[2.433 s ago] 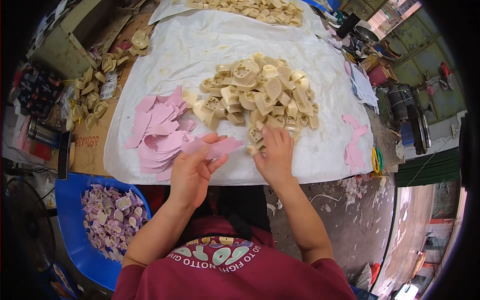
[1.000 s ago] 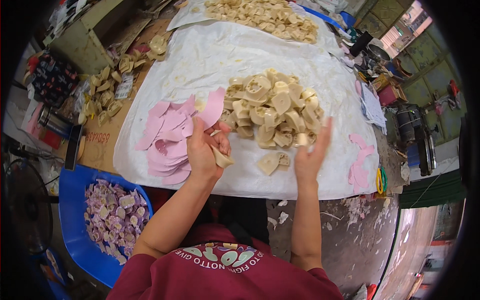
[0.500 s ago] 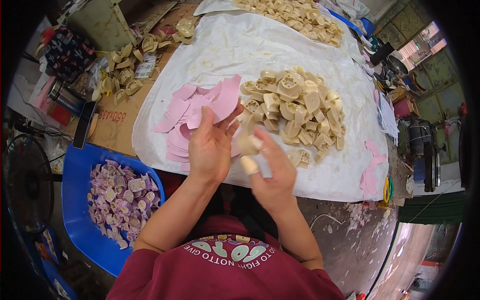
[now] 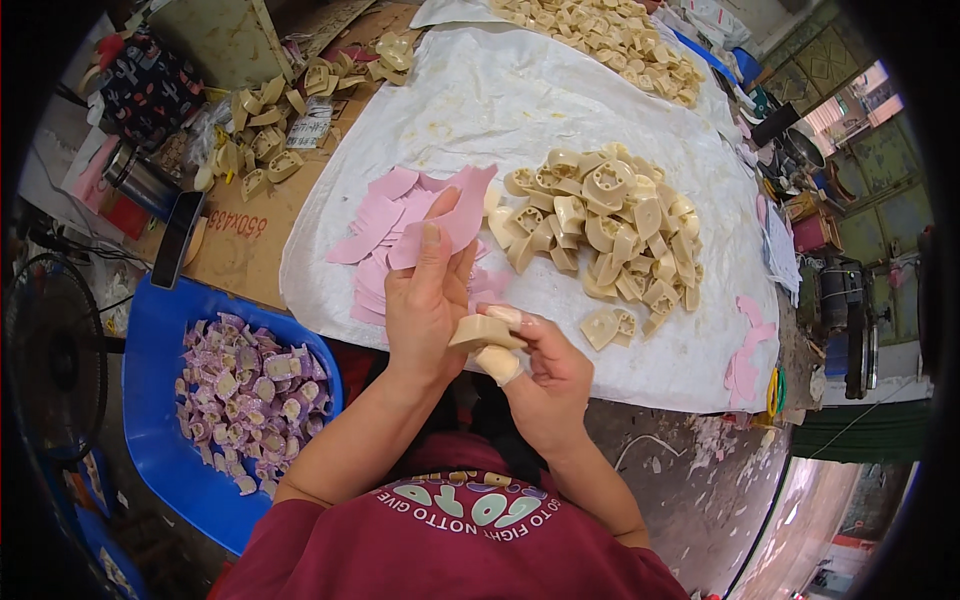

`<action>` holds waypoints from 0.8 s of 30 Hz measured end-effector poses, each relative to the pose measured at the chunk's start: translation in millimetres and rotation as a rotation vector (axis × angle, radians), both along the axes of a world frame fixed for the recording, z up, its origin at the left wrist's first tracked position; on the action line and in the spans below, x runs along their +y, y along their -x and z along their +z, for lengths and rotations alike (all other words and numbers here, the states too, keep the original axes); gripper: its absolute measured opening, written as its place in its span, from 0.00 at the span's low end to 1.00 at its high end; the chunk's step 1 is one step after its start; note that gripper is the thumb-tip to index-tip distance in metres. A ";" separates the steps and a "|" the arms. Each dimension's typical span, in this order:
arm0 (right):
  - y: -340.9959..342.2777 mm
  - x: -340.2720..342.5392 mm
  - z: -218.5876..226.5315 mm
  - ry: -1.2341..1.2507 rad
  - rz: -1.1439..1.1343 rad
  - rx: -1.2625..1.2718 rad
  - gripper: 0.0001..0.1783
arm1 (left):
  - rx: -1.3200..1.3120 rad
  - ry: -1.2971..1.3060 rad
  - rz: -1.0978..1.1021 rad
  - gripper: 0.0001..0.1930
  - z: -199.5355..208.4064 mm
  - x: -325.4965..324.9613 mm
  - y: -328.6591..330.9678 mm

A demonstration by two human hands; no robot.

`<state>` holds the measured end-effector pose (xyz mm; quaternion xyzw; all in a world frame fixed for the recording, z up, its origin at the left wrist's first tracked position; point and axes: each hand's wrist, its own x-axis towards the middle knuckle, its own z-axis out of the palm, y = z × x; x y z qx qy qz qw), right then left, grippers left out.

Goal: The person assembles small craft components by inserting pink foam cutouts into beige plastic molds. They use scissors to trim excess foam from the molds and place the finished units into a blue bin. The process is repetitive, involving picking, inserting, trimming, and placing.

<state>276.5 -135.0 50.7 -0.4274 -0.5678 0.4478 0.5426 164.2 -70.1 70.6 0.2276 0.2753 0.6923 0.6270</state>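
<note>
One blue tub (image 4: 150, 440): lower left of the frame, with a heap of purple-covered pieces (image 4: 245, 385) in it.
Dark phone-like slab (image 4: 179, 240): left of the frame, just above the tub's rim.
Brown cardboard (image 4: 225, 250): left side, running toward the upper left, where loose beige parts (image 4: 268, 140) lie on it.
Desk (image 4: 450, 110): covered in white sheeting, filling the upper middle.
Pink stack (image 4: 372, 235): left of centre on the sheeting, thin cut shapes overlapping.
Left hand (image 4: 430, 300): centre, palm partly open, thumb raised and pinching a pink piece (image 4: 466, 215) against the fingers.
Beige part (image 4: 485, 332): centre, beside the left palm's edge; whether it touches there, I cannot tell.
Right hand (image 4: 545, 375): right of centre, nearly closed, gripping that part between thumb and fingers that wear pale covers.
Beige pile (image 4: 610, 215): right of centre, heaped on the sheeting.
Pink strips (image 4: 747, 350): right side, near the sheeting's edge.
Yellow and green rings (image 4: 776, 390): just beside those strips.
</note>
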 end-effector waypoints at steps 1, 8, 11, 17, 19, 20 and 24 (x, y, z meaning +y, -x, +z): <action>-1.8 2.8 2.8 -0.151 -0.032 -0.149 0.22 | -0.017 0.029 -0.037 0.24 -0.3 -1.5 1.5; -14.7 9.3 25.6 -0.196 -0.044 -0.318 0.21 | -0.013 0.105 -0.194 0.19 7.6 -11.8 10.7; -22.2 11.0 25.4 -0.242 -0.131 -0.192 0.20 | 0.007 0.113 -0.240 0.19 7.2 -12.7 13.6; -30.5 20.6 28.1 -0.591 -0.163 -0.363 0.19 | 0.020 0.090 -0.385 0.22 16.8 -28.2 10.8; -30.5 21.4 30.6 -0.611 -0.173 -0.378 0.18 | 0.048 0.070 -0.398 0.22 18.2 -29.1 11.2; -30.5 21.7 32.0 -0.620 -0.179 -0.386 0.18 | 0.044 0.073 -0.397 0.21 18.5 -30.3 11.3; -32.5 22.3 34.8 -0.631 -0.176 -0.408 0.18 | 0.020 0.079 -0.416 0.20 21.8 -30.7 10.6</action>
